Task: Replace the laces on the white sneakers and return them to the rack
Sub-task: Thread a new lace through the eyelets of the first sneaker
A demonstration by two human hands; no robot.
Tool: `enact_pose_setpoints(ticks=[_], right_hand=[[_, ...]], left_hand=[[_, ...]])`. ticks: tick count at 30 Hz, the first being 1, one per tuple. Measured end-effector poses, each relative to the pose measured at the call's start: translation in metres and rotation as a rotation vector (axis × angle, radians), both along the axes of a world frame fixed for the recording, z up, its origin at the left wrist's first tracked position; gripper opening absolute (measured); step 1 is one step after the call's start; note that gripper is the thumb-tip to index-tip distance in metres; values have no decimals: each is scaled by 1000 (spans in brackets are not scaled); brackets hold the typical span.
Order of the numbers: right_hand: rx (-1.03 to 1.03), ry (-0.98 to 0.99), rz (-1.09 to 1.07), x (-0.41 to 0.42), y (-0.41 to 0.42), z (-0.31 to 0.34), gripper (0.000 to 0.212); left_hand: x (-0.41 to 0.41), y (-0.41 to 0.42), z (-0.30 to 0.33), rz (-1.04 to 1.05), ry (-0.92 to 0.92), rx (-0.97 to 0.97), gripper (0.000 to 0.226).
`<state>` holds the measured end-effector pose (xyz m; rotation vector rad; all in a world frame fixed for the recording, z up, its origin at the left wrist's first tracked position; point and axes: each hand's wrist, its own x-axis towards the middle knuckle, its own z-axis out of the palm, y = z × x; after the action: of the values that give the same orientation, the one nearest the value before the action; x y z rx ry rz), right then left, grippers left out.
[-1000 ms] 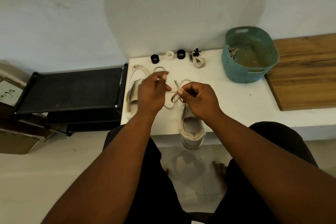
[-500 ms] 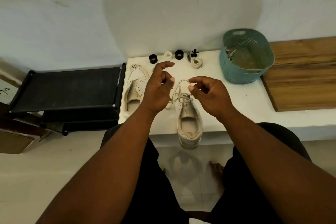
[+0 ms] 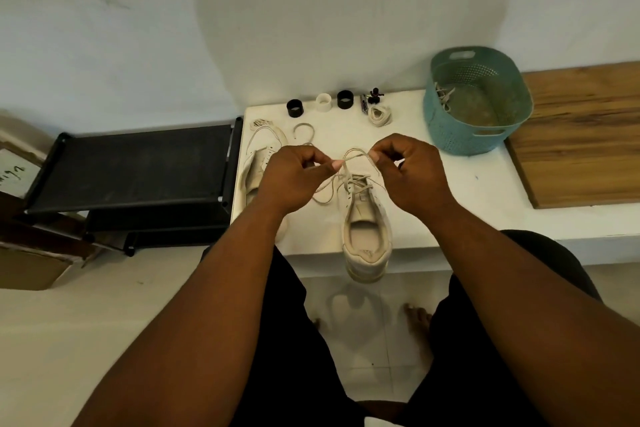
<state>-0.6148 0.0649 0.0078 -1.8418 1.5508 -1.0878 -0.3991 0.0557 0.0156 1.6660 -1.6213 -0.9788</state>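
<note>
Head view: no legible branding; paper sign at 9 o'clock unreadable. Left hand grip pinches the flat woven lace; right hand pinches its loop. Leather-look white sneaker centre on white tabletop, heel overhanging. Second sneaker at 9 o'clock of it. Perforated teal basket at 2 o'clock.

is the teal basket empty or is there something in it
Not empty: the teal basket stands upright, with a pale shoelace lying against its inner left wall.
</note>
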Motion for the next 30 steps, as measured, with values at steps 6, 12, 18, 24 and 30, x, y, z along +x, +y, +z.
enact_pose_setpoints(ticks=[6, 12, 18, 24, 30], right_hand=[[14, 247, 221, 13, 7, 4, 12], [19, 242, 169, 8, 7, 2, 12], [239, 253, 75, -10, -1, -3, 8], [559, 389, 104, -15, 3, -6, 38], [712, 142, 88, -19, 5, -3, 11]], left_hand=[[-14, 3, -3, -288, 138, -60, 32], [-27, 4, -8, -292, 10, -18, 21], [-22, 2, -21, -164, -91, 37, 26], [-36, 10, -26, -139, -107, 59, 27], [-46, 13, -26, -266, -142, 112, 25]])
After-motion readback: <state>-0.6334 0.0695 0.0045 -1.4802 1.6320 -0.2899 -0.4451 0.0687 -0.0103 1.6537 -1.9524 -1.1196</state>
